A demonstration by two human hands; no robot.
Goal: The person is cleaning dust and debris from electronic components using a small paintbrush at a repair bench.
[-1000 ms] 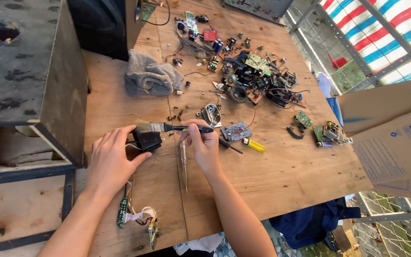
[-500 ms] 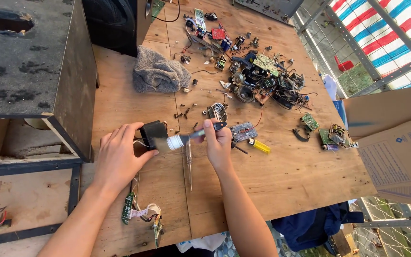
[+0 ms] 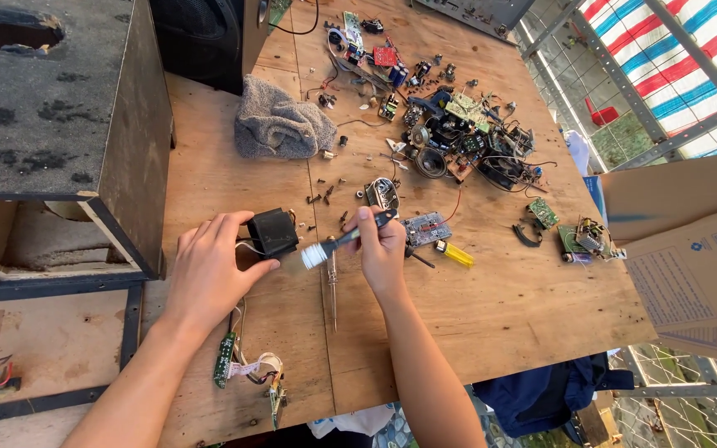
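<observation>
My left hand (image 3: 209,270) grips a small black box-shaped part with wires (image 3: 273,231) on the wooden table (image 3: 499,299). My right hand (image 3: 379,249) holds a thin tool with a dark shaft and a white rounded end (image 3: 319,252); the white end points at the black part, just to its right. A soldering iron (image 3: 331,286) lies on the table below my right hand. A small green circuit board with pale wires (image 3: 226,358) lies near my left wrist.
A grey cloth (image 3: 280,127) lies at the back left. Several circuit boards, speakers and wires (image 3: 458,137) litter the far side. A yellow lighter (image 3: 456,254) and a small board (image 3: 426,226) lie right of my hand. A dark speaker cabinet (image 3: 51,124) stands left, cardboard boxes (image 3: 690,249) right.
The tool's white end has swung down and left, closer to the black part. Both hands stay in much the same place while the view shifts slightly.
</observation>
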